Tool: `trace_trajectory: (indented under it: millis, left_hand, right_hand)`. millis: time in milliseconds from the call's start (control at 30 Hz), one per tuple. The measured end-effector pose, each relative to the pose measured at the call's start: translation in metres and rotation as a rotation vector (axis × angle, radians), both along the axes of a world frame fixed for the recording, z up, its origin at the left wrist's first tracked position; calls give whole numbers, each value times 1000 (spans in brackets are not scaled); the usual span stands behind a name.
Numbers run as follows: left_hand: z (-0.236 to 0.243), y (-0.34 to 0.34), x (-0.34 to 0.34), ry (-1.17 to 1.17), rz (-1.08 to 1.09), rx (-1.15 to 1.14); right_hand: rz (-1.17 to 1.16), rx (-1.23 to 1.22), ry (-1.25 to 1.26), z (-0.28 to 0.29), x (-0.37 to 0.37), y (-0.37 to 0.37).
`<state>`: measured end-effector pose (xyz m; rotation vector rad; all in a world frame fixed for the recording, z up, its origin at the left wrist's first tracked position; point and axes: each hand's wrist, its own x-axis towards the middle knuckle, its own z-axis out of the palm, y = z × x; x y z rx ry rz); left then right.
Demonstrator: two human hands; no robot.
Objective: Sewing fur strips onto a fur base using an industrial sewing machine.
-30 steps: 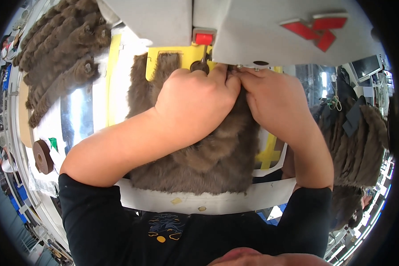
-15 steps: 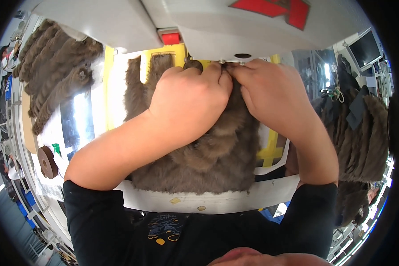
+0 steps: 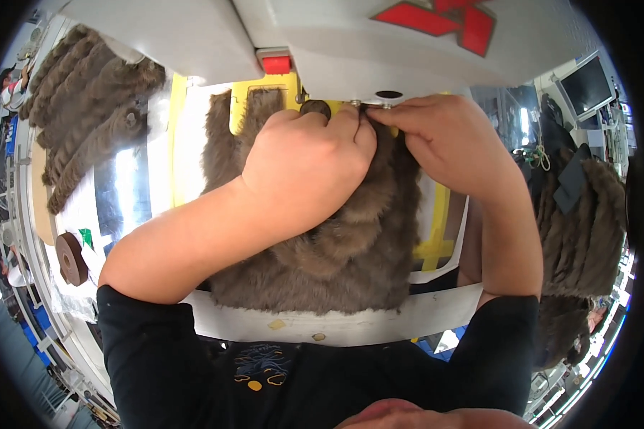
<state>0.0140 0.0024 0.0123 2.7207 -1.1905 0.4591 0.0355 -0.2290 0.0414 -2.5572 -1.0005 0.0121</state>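
A brown fur piece (image 3: pixel 315 282) lies spread under my hands, with a bunched fold down its middle and strips at its far left. My left hand (image 3: pixel 308 161) is closed on the fur near its far end, knuckles up. Beside it, my right hand (image 3: pixel 451 150) reaches in from the right, with fingers pressed together at small metal parts under the white sewing machine (image 3: pixel 336 43). What its fingertips pinch is hidden. A round dark disc (image 3: pixel 315 109) shows just beyond my left knuckles.
Yellow tape (image 3: pixel 436 250) edges the white work surface. Fur strips (image 3: pixel 96 107) lie at the far left, above a brown tape roll (image 3: pixel 71 259). More fur (image 3: pixel 583 229) hangs on the right, near a dark screen (image 3: pixel 587 84). The machine body overhangs the far side.
My right fingertips have shifted slightly, and that hand has turned flatter and away from the fur's middle fold. My left hand keeps its hold on the fur.
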Motion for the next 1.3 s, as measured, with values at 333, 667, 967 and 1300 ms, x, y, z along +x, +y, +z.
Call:
trace_trajectory:
  millis: [333, 667, 967, 1300]
  left_hand:
    - [11, 19, -21, 25, -106, 27]
    - [4, 16, -25, 97, -87, 23]
    - [4, 18, -22, 92, -58, 74]
    - [7, 19, -4, 182, -83, 62]
  right_hand:
    - [-136, -93, 75, 9, -1, 16]
    - [-246, -113, 163, 11, -3, 19]
    - [-244, -83, 145, 4, 1, 17]
    - [-261, -32, 41, -8, 17, 0]
